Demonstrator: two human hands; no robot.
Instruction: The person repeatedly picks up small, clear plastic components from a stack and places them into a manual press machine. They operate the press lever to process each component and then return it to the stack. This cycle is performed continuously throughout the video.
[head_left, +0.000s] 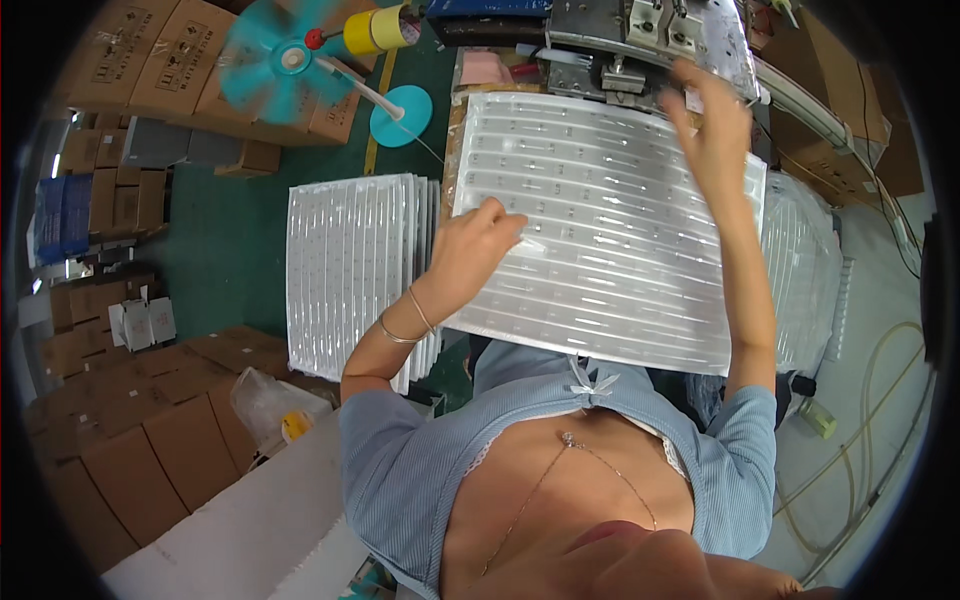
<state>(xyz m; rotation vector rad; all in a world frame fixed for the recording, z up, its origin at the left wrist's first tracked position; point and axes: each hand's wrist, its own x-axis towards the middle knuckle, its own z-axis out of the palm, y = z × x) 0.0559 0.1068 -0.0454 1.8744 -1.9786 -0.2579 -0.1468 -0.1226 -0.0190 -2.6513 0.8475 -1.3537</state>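
Observation:
In front of me lies a white ridged plastic tray with rows of small parts in its grooves. My left hand is over the tray's left side, its fingers pinched together; whatever may be between them is too small to make out. My right hand is raised over the tray's far right corner, thumb and fingers apart. It is nearest to a metal machine with small blocks and a clamp-like fixture at the far edge.
A stack of similar trays stands at the left. Plastic-wrapped trays stand at the right. Beyond the left stack are a turquoise fan, with tape rolls beside it, and cardboard boxes. More boxes are at the lower left; hoses lie at the right.

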